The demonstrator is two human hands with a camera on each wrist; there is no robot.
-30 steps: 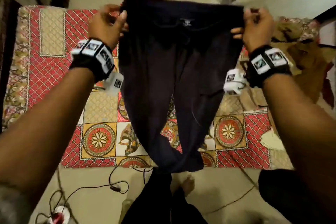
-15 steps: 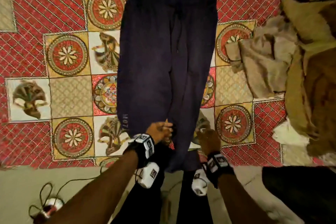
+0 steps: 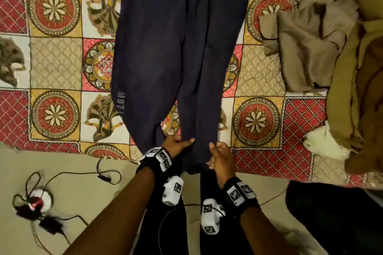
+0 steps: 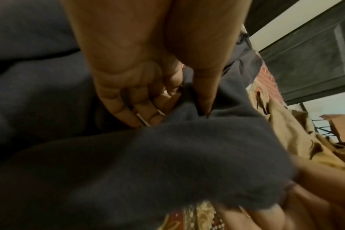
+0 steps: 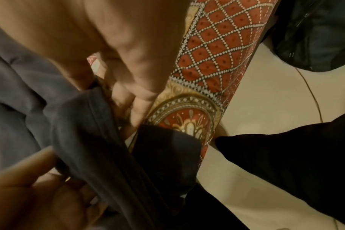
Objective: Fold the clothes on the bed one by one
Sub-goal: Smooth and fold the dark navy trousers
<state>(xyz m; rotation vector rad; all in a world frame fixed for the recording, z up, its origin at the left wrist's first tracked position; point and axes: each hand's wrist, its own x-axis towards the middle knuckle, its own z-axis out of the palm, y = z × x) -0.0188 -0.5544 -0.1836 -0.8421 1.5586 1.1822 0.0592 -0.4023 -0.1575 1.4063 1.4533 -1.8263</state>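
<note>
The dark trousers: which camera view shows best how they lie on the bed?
The head view: the dark trousers lie flat, with both hands at the leg ends. The left wrist view and right wrist view show only bunched cloth at the fingers.

From my head view the dark trousers (image 3: 165,47) run off the top edge, so I cannot see the waistband. Their cuffs fall past the bed (image 3: 51,64) edge, and the cuff ends are lost against the person's own dark legs. Right of the trousers, the brown clothes pile (image 3: 331,47) is cut by the right edge (I can't separate its garments). My left hand (image 3: 176,146) has its fingers (image 4: 128,109) partly buried in trouser cloth, and the near fabric there is blurred. The right hand (image 3: 220,156) is smeared in its wrist view, with its fingers (image 5: 140,101) tucked behind the hem.
</note>
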